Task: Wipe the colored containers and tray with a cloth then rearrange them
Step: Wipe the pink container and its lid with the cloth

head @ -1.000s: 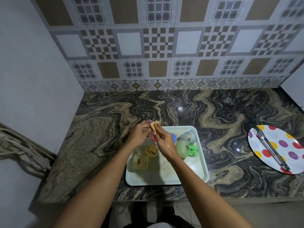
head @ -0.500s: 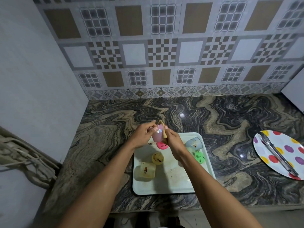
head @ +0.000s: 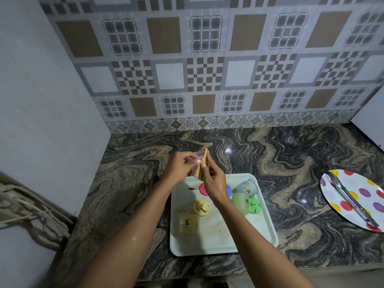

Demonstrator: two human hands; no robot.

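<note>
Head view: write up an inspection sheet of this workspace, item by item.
Surface: glossy marbled dark-and-tan stone countertop.
Job's things: stained pale rectangular tray holding a round yellow lid, a translucent yellow tub on its side, a round pink lid, a part-hidden blue lid, a tipped pale blue cup, a pale green cup and a green lid; several are smeared brown.
Clutter: round polka-dot plate with metal tongs on it, right of the tray.
Hands: left hand holds a pink plastic cup; right hand pinches a tan folded cloth at the cup.
Cables: pale tangled cords or wicker at the left edge; cannot tell which.
Surroundings: patterned tile backsplash, plain grey wall.
</note>
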